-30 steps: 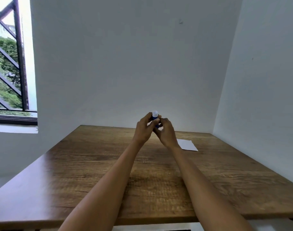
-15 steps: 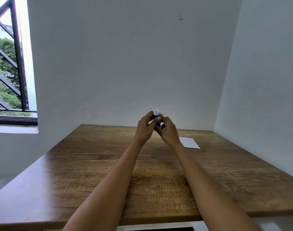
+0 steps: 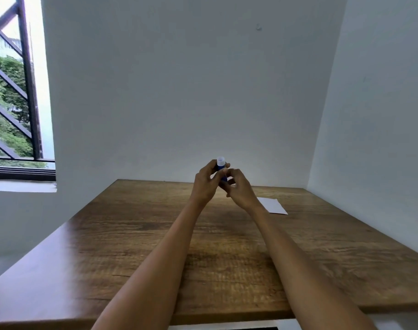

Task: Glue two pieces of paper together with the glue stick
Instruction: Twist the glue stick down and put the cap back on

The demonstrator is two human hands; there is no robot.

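Here both hands grip the glue stick upright; white tip protrudes above.

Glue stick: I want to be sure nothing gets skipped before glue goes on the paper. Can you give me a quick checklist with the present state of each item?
1. Glue stick in hand: ok, the left hand grips its blue body, held upright above the table.
2. Right hand at the lower end of the stick: ok, its fingers are curled there.
3. Cap off: cannot tell, the top end is pale, but whether it is a cap or bare glue is unclear.
4. Paper within reach: ok, it lies flat on the table, right of the hands.
5. Two separate sheets present: cannot tell, only one white shape shows.
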